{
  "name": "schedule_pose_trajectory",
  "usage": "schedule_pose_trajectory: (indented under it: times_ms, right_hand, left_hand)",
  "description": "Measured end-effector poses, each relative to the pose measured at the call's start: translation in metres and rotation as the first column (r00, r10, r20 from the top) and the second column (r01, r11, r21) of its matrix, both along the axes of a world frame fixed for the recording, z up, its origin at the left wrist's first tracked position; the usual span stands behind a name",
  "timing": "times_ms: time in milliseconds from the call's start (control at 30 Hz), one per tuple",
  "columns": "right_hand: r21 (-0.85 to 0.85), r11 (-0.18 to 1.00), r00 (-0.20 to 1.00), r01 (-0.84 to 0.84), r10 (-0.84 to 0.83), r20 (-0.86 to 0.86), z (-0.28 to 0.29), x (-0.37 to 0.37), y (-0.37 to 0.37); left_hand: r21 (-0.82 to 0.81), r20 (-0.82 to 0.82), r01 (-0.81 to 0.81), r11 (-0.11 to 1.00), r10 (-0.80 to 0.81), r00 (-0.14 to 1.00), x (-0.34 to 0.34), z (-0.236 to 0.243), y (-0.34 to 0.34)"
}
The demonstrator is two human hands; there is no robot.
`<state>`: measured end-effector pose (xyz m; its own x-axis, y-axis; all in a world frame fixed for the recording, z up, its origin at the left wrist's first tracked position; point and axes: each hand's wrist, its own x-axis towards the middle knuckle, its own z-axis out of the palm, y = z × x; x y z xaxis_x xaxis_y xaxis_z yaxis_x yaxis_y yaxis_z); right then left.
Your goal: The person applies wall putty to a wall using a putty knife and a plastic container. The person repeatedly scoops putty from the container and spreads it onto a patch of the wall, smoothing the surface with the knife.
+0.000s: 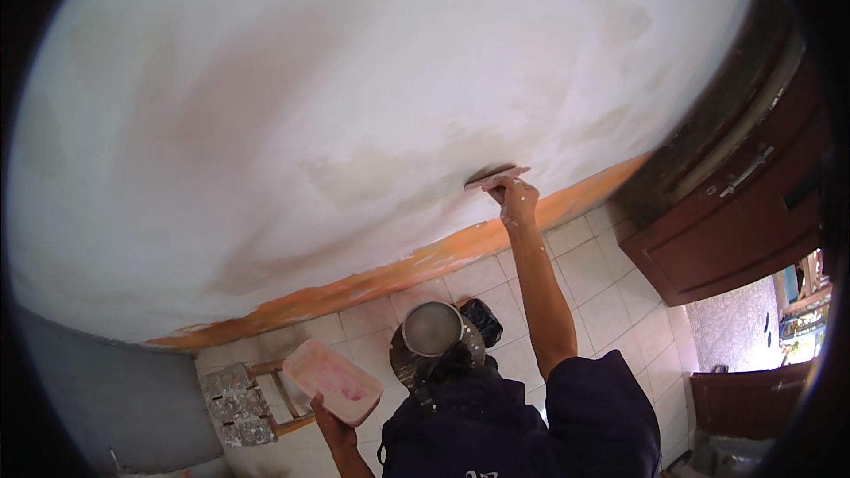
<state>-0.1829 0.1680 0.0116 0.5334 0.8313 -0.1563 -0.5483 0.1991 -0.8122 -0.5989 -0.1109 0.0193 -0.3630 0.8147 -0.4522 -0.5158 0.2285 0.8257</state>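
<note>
My right hand (516, 203) stretches up to the white wall (372, 88), fingers closed on a wide, flat putty scraper (496, 178) smeared with pinkish paste. The scraper's long edge lies at the wall, just above an orange strip (460, 243) along its foot. Greyish damp-looking patches mark the wall around the blade. Low on the left, my left hand (330, 425) grips the near rim of a shallow, rectangular plastic tub (310, 358). Inside the tub lies some pink-white putty (350, 391). White specks dot my right hand and forearm.
A paint-spattered wooden step stool (237, 407) stands beside the tub on the tiled floor (611, 301). Near my body are a round bucket (432, 327) of grey stuff and a black plastic bag (481, 322). At the right, a brown door (735, 204) stands by a bright doorway.
</note>
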Motion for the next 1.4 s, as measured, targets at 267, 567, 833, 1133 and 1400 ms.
schedule_pose_trajectory:
  times_ms: [267, 567, 833, 1133, 1400]
  right_hand:
    - [-0.264, 0.965, 1.000, 0.010, -0.011, -0.003, -0.051, 0.000, -0.069]
    - [-0.010, 0.999, 0.996, 0.031, -0.031, -0.078, -0.014, -0.018, 0.006]
    - [-0.146, 0.967, 0.977, 0.206, -0.197, 0.077, -0.007, -0.004, -0.068]
    - [-0.009, 0.999, 0.999, 0.042, -0.042, -0.009, -0.035, -0.036, 0.018]
    - [0.036, 0.997, 0.996, 0.071, -0.073, 0.051, 0.059, -0.035, -0.071]
  left_hand:
    - [-0.022, 0.040, -0.028, 0.999, 0.029, 0.999, 0.005, -0.001, -0.003]
    - [-0.019, 0.023, -0.041, 0.999, 0.041, 0.999, -0.003, -0.003, -0.001]
    - [-0.055, 0.072, -0.070, 0.996, 0.074, 0.995, 0.002, 0.000, -0.006]
    - [0.022, 0.083, -0.037, 0.999, 0.036, 0.996, -0.005, -0.011, -0.008]
    - [-0.011, 0.065, -0.093, 0.996, 0.093, 0.994, -0.007, -0.002, -0.012]
